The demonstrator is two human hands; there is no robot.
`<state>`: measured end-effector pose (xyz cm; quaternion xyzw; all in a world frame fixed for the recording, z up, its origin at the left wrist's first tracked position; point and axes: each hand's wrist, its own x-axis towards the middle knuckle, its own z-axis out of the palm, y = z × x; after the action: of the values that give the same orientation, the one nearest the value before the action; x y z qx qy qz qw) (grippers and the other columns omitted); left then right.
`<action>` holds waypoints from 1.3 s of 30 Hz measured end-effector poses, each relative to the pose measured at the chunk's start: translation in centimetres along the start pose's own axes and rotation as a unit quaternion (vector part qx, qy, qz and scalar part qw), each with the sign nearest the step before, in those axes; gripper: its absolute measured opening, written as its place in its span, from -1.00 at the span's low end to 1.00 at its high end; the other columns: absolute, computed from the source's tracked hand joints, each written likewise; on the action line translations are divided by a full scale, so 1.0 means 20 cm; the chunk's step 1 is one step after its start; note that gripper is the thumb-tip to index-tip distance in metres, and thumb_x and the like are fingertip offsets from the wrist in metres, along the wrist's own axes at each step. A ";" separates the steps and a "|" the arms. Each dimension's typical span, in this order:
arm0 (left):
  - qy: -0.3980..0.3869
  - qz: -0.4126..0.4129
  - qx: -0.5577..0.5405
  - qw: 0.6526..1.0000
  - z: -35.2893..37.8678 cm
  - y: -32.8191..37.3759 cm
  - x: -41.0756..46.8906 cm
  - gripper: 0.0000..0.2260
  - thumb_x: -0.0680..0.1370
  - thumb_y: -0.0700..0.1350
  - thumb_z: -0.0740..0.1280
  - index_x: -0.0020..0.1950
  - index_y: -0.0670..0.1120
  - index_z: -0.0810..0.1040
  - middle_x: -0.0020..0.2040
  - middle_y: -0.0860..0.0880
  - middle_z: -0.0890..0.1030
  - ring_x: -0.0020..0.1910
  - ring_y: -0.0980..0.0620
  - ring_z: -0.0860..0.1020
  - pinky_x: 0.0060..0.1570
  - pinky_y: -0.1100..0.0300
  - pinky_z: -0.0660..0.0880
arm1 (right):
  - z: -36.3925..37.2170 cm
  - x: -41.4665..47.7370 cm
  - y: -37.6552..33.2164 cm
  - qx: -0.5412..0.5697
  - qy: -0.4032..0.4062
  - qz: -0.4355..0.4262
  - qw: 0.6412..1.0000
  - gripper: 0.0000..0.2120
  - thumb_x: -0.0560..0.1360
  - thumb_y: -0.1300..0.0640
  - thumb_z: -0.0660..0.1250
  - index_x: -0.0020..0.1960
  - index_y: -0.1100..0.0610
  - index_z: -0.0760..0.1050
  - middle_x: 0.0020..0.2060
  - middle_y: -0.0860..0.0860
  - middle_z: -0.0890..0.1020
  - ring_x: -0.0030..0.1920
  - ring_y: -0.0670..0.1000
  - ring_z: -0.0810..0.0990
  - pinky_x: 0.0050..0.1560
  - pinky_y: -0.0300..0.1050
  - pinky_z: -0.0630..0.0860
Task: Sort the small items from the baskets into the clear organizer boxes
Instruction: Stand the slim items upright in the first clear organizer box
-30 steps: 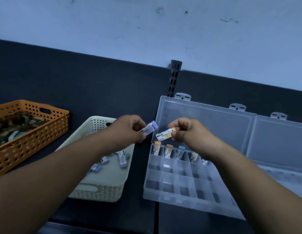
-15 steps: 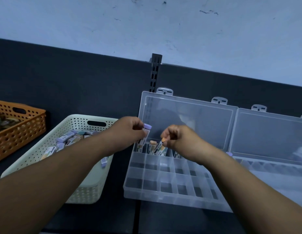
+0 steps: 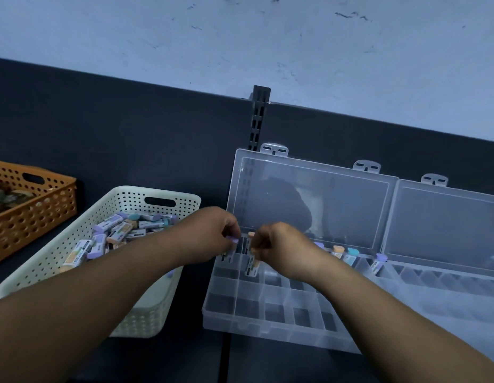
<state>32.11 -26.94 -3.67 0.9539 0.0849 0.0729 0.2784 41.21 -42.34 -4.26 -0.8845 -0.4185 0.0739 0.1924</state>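
Now both hands are over the back row of the clear organizer box [image 3: 268, 328], which stands open on the dark table [image 3: 268, 366]. Its lid [image 3: 337, 189] is raised and leans toward the dark back panel [image 3: 129, 128].

The left hand [image 3: 212, 236] has its fingers curled and pinches a purple-capped item [image 3: 232, 240] by its top end. The item points down into the back-left corner compartment, but I cannot tell if its lower end touches the floor of the compartment.

The right hand [image 3: 276, 247] is just beside the left one, not touching it. Its fingers are also curled and they pinch an orange-ended item [image 3: 252, 265], which stands nearly upright in the second compartment of the same row.

Further right in this row stand some more small pieces, among them an orange one [image 3: 337, 250] and a teal one [image 3: 351, 255]. The other rows of the box show no pieces.

A second organizer box [image 3: 447, 288], also open, is directly to the right and touches the first one.

To the left of the box is the cream basket [image 3: 157, 308], with many small items [image 3: 115, 233] in a heap at its far end. The left forearm passes over this basket. An orange basket [image 3: 33, 217] is further left, and its content is too dark to name.
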 end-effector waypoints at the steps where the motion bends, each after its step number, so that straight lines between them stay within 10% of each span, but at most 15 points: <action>1: -0.007 0.000 0.009 1.000 0.01 0.00 0.00 -0.92 0.49 -0.15 0.39 -0.05 -0.02 0.65 -0.10 0.07 0.65 -0.10 0.11 0.60 -0.03 0.17 0.55 | 0.01 0.00 0.00 -0.001 -0.003 0.003 1.000 -0.92 0.50 0.18 0.33 -0.07 0.13 0.61 -0.12 0.09 0.66 -0.07 0.09 0.61 -0.03 -0.01 0.56; 22: -0.040 0.023 0.126 0.991 0.09 -0.06 0.07 -0.94 0.49 -0.10 0.37 -0.08 0.02 0.63 -0.11 0.06 0.60 -0.10 0.05 0.56 -0.13 0.23 0.44 | 0.04 0.00 0.00 -0.032 -0.022 0.011 0.999 -0.90 0.45 0.21 0.35 -0.16 0.02 0.51 -0.14 0.04 0.62 -0.10 0.07 0.58 -0.05 -0.02 0.57; 39: 0.098 -0.069 0.127 0.985 -0.32 -0.36 -0.18 -0.58 0.47 -0.04 0.41 0.32 0.04 0.47 0.24 0.04 0.51 0.13 0.06 0.51 0.03 0.25 0.40 | 0.03 0.09 -0.35 -0.089 0.053 -0.136 0.985 -0.48 0.53 0.04 0.34 0.46 0.03 0.31 0.40 -0.05 0.37 0.41 -0.01 0.30 0.37 -0.21 0.22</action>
<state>26.54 -18.35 -2.51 0.9617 0.1857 0.1352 0.1494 37.20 -36.63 -1.94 -0.8357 -0.5290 -0.0370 0.1429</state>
